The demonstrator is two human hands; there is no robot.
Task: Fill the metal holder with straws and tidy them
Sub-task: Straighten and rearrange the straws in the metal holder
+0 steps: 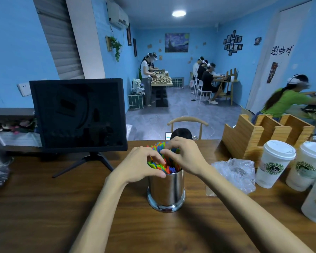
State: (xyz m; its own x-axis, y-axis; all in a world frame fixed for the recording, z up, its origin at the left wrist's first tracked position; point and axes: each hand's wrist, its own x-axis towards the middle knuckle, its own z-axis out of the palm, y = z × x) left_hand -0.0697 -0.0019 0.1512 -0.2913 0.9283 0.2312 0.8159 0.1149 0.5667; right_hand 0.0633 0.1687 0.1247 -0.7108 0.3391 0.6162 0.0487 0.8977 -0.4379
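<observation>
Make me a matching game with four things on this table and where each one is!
Things:
1. straws
2. black screen
3. plastic bag
4. wooden rack

Places:
A. crumpled, right of the metal holder
B. behind the white lidded cups
C. far left on a tripod stand
D. standing in the metal holder, between the left hand and right hand

Pairs: 1-D, 2-C, 3-A, 4-B

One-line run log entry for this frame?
phase: tidying | shiny metal cylindrical holder: upright, full | multicoloured plastic straws: in holder | left hand, right hand: fingers curled on straws
</observation>
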